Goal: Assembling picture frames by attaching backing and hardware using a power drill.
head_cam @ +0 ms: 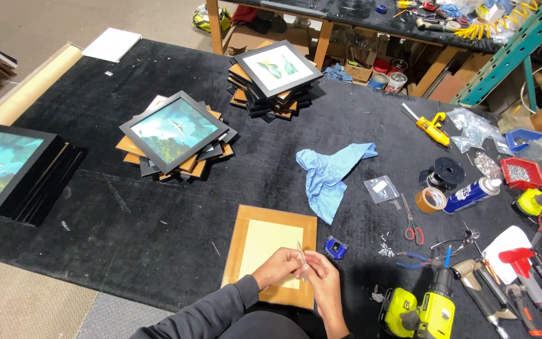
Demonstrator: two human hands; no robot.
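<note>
Pinching a thin metal strip [300,254] w/ both my left hand [278,267] & right hand [322,276] over the face-down frame [270,251], I'd keep it steady, fingertips only.

table [158,232]: matt black felt | frame back [270,251]: brown paper | rag [329,172]: blue cloth

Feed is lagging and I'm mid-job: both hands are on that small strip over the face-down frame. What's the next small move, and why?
Probably lower the thin pale strip onto the backing of the face-down frame. Both the left hand and the right hand pinch it just above the frame's lower right part, and nothing else is in hand. What kind of piece it is cannot be told; it is too small.
</note>
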